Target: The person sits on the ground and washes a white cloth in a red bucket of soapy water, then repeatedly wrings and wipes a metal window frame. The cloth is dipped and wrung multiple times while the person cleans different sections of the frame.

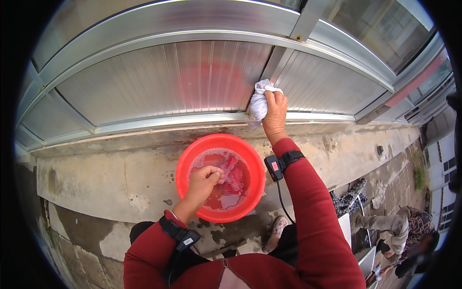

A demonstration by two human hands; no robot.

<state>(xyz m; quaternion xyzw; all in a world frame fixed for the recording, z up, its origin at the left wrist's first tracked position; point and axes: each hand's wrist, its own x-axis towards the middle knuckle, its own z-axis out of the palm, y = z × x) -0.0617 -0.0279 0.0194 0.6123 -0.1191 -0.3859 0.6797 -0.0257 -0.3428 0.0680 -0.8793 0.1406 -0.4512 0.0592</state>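
Note:
My right hand [275,110] grips a bunched white cloth [259,103] against the metal frame post between two ribbed panels [216,76]. Over the red plastic basin [221,215] hangs my left hand [205,180], its fingers curled together at the fingertips. Beneath them, sudsy water fills the basin, and a pink-red cloth [235,177] lies in it. Whether the left fingers pinch a bit of that cloth cannot be made out. The basin stands on a concrete ledge below the panels.
The concrete ledge [90,180] runs along the metal-framed wall, with glass windows [371,29] above. At the lower right another person [408,231] bends beside white panels, near a patterned cloth [350,197]. A small dark object [380,150] sits on the ledge at right.

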